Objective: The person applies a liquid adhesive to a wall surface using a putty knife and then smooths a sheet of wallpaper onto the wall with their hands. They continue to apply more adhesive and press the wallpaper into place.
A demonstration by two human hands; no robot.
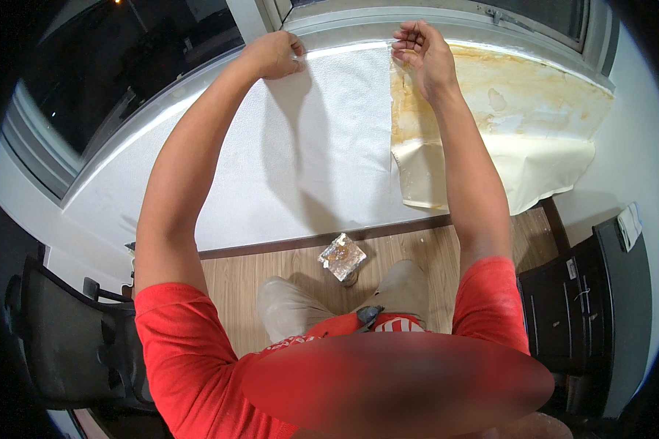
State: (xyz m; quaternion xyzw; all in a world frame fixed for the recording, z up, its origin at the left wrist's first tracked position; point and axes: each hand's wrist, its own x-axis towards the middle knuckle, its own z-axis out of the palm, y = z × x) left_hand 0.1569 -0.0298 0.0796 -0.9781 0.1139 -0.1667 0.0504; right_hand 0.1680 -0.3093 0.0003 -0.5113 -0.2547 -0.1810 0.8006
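My left hand (275,55) is at the top edge of a white textured wallpaper sheet (351,110), just below the window sill. Its fingers are curled in, and whatever may be between them is hidden. Farther right, my right hand (426,57) is raised by the sheet's upper right corner, its fingers bent but apart with nothing visible in them. Beside that corner a cream covering (520,164) hangs folded down from the wall. Above the fold the exposed wall patch (531,91) has yellow-brown stains.
A square, stained block-like object (342,257) is near the wall's foot, above the wooden floor (234,293), in front of my knees. A black office chair (73,329) is at left. At right stands a dark cabinet (571,307) with a folded cloth (629,227) on top. Windows (146,66) run above the wall.
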